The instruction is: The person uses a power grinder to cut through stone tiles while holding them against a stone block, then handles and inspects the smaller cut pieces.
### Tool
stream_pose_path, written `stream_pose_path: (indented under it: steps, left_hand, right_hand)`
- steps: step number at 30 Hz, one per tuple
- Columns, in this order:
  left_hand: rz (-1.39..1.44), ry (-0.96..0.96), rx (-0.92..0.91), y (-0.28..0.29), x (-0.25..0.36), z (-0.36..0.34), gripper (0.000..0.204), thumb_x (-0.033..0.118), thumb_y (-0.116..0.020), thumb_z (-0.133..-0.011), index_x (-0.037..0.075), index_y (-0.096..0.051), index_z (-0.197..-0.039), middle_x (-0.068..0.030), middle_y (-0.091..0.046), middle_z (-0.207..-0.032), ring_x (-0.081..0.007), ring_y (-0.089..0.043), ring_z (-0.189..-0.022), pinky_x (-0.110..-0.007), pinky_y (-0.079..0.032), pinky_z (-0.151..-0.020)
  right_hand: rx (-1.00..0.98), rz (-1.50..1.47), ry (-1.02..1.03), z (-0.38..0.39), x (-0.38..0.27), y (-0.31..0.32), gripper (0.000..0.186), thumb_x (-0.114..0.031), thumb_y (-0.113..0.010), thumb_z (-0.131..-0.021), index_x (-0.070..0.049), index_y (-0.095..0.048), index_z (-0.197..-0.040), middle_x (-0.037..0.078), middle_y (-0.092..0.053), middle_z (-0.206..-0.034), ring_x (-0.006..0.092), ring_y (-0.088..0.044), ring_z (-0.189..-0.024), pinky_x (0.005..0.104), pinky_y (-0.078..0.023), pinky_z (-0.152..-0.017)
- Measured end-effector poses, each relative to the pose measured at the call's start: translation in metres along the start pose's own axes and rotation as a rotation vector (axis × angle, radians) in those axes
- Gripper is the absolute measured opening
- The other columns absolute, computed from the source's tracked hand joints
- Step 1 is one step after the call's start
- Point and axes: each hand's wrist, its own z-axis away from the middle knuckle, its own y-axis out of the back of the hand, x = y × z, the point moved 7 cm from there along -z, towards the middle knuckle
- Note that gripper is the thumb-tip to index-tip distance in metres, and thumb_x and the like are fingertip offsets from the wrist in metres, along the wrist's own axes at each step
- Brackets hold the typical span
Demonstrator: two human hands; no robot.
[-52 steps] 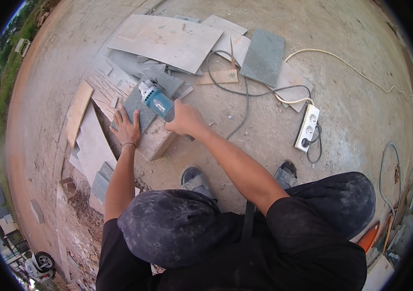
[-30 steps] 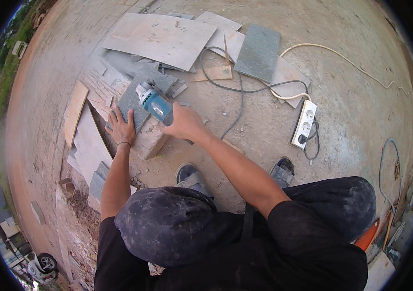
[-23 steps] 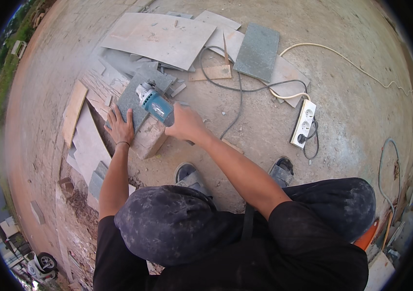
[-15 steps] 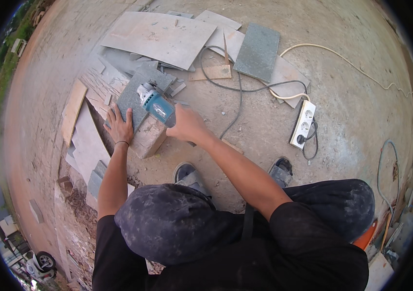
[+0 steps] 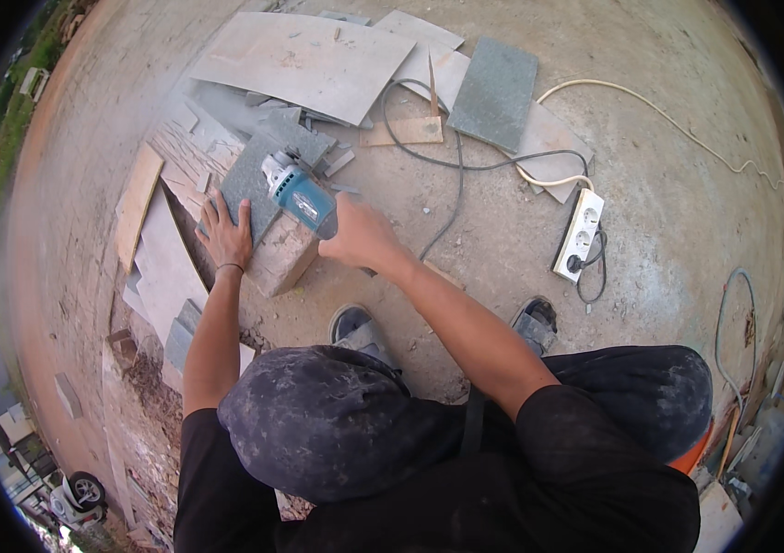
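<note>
Bare hands are numbering two: one left hand (image 5: 226, 235) and one right hand (image 5: 360, 235). Power tools are totalling one, a teal angle grinder (image 5: 304, 198). One grey slab (image 5: 249, 184) is lying under the left hand, and one pale block (image 5: 283, 263) is standing beneath that. Farther out, one large pale slab (image 5: 304, 60) and one grey-green slab (image 5: 495, 88) are lying. One white power strip (image 5: 580, 235) is showing two round sockets and carrying one black plug (image 5: 574, 264). Cables are counting two: one dark cable (image 5: 461, 189), one cream cable (image 5: 585, 81). Shoes (image 5: 362, 334) are numbering two. Small stone fragments are defying any sure count.
</note>
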Motion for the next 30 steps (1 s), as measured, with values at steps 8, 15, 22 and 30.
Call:
stream_pose_path:
  steps: [8,15,22,30]
  left_hand:
    - [0.01,0.002,-0.008,-0.001,-0.002,0.0,0.079,0.065,-0.037,-0.099,0.014,-0.028,-0.158,-0.0188,-0.028,-0.161,-0.0325,-0.021,-0.152,-0.06,-0.01,-0.12]
    - [0.027,0.002,-0.008,-0.002,-0.002,0.0,0.079,0.065,-0.039,-0.099,0.014,-0.029,-0.158,-0.0195,-0.028,-0.162,-0.0332,-0.021,-0.152,-0.059,-0.01,-0.12]
    - [0.029,0.004,0.001,-0.002,-0.001,0.0,0.079,0.066,-0.039,-0.098,0.015,-0.03,-0.158,-0.02,-0.028,-0.161,-0.0335,-0.021,-0.152,-0.059,-0.01,-0.121]
    - [0.021,0.001,0.001,-0.002,-0.001,0.0,0.079,0.067,-0.038,-0.098,0.016,-0.029,-0.158,-0.0204,-0.028,-0.161,-0.0341,-0.021,-0.152,-0.058,-0.009,-0.121]
  right_hand:
    - [0.017,0.003,0.019,-0.006,-0.001,-0.002,0.055,-0.027,-0.072,-0.068,0.005,-0.054,-0.109,0.03,-0.066,-0.098,0.0473,-0.065,-0.095,0.0507,-0.052,-0.084]
    - [-0.012,0.024,0.004,-0.012,-0.004,-0.003,0.058,-0.028,-0.072,-0.068,0.005,-0.052,-0.111,0.029,-0.067,-0.099,0.0471,-0.065,-0.094,0.0502,-0.053,-0.084]
    - [-0.033,0.026,-0.014,-0.019,-0.009,-0.003,0.058,-0.03,-0.073,-0.069,0.005,-0.053,-0.111,0.03,-0.067,-0.101,0.0464,-0.066,-0.096,0.0499,-0.053,-0.084]
    - [-0.03,0.043,-0.006,-0.028,-0.013,-0.005,0.058,-0.031,-0.074,-0.07,0.005,-0.053,-0.111,0.03,-0.067,-0.103,0.0461,-0.066,-0.099,0.049,-0.053,-0.087]
